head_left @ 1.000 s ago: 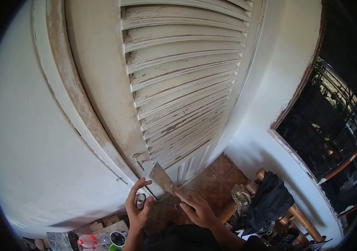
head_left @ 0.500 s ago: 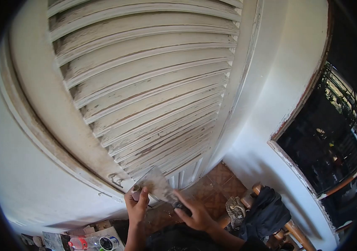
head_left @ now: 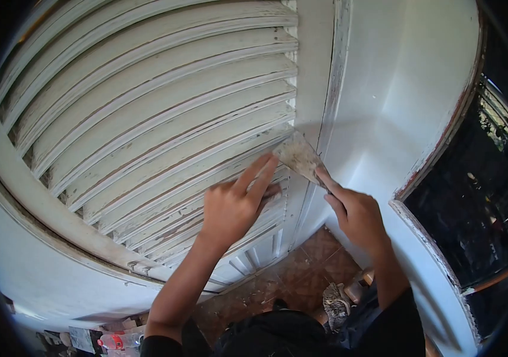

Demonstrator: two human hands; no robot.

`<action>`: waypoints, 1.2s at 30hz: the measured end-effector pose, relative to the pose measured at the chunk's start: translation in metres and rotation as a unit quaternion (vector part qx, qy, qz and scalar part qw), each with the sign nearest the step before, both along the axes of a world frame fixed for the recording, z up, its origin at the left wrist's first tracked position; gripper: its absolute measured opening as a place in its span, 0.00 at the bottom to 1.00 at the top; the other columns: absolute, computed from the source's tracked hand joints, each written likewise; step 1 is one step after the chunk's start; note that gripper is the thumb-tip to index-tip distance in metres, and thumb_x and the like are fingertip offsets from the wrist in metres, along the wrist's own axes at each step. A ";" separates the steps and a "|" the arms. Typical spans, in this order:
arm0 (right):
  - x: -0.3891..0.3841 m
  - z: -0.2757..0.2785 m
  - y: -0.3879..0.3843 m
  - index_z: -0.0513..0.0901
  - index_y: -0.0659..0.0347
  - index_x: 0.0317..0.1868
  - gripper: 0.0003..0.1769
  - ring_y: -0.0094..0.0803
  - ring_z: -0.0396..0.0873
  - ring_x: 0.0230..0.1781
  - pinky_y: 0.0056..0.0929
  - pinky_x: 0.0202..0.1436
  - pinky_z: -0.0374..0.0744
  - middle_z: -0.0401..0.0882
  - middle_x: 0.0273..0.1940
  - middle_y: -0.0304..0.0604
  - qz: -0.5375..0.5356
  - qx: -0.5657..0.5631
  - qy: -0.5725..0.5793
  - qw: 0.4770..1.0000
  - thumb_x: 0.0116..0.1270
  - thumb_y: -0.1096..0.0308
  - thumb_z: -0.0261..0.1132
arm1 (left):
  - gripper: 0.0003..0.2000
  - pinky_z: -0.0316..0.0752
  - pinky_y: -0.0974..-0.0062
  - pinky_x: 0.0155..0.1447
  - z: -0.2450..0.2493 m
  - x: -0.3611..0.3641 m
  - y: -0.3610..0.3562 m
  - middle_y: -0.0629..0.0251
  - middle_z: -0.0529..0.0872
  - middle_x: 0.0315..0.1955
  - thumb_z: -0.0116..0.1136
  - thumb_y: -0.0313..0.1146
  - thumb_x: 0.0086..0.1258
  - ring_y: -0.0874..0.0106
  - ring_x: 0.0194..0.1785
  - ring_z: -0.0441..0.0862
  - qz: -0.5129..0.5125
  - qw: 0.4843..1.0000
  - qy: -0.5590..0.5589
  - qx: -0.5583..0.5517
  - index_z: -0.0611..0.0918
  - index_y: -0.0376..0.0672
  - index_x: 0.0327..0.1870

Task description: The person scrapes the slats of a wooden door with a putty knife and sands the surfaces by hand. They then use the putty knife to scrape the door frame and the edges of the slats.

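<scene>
My right hand grips a putty knife by its handle, mostly covered by the fingers. Its wide, stained blade is raised against the right end of the slats of a white louvered door. Two outstretched fingertips of my left hand are at the blade's left corner. Below those fingers, a small brown piece shows in the left hand, partly hidden. Paint on the slats is worn, with dark streaks and brown edges.
A white wall and a dark window with a peeling frame stand at right. Below are a reddish tiled floor, a bundled cloth near wooden furniture, and a plastic bottle with a red label at lower left.
Both hands and the putty knife have moved up and right, from low by the door's latch to the slats' right end. The view has shifted too.
</scene>
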State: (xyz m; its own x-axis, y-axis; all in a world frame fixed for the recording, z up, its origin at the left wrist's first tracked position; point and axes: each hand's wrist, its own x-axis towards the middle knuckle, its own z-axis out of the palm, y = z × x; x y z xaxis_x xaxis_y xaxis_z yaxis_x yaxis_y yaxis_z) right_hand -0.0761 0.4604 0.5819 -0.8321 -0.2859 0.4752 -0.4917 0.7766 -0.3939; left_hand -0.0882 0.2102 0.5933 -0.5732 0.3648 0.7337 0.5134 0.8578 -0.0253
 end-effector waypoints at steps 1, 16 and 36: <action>-0.008 0.003 0.002 0.70 0.41 0.74 0.28 0.51 0.82 0.28 0.46 0.35 0.79 0.84 0.31 0.53 0.018 0.009 0.013 1.000 0.75 0.64 0.60 | 0.27 0.82 0.74 0.30 0.003 -0.012 0.006 0.74 0.85 0.58 0.74 0.34 0.56 0.70 0.32 0.88 0.029 0.999 0.019 -0.043 0.82 0.52 0.61; -0.032 0.042 0.004 0.68 0.50 0.75 0.28 0.56 0.83 0.31 0.48 0.37 0.78 0.84 0.31 0.58 0.082 0.080 -0.077 0.990 0.76 0.67 0.58 | 0.13 0.78 0.81 0.26 0.007 -0.055 0.009 0.67 0.90 0.47 0.66 0.33 0.62 0.78 0.30 0.88 0.041 0.982 0.124 -0.139 0.87 0.43 0.48; -0.024 0.032 0.007 0.69 0.49 0.75 0.28 0.54 0.81 0.26 0.47 0.35 0.77 0.81 0.26 0.59 0.072 0.044 -0.095 0.992 0.76 0.67 0.59 | 0.15 0.76 0.80 0.26 0.003 -0.059 0.010 0.70 0.90 0.48 0.64 0.29 0.61 0.80 0.29 0.87 0.023 0.980 0.117 -0.159 0.86 0.45 0.50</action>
State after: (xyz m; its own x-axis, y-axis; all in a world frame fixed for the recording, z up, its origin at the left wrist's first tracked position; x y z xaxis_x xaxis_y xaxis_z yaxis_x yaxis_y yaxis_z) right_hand -0.0999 0.4676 0.6140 -0.8519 -0.4418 0.2813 -0.5233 0.7397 -0.4231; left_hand -0.1473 0.2203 0.5959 -0.4242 0.5735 0.7008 0.4220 0.8099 -0.4074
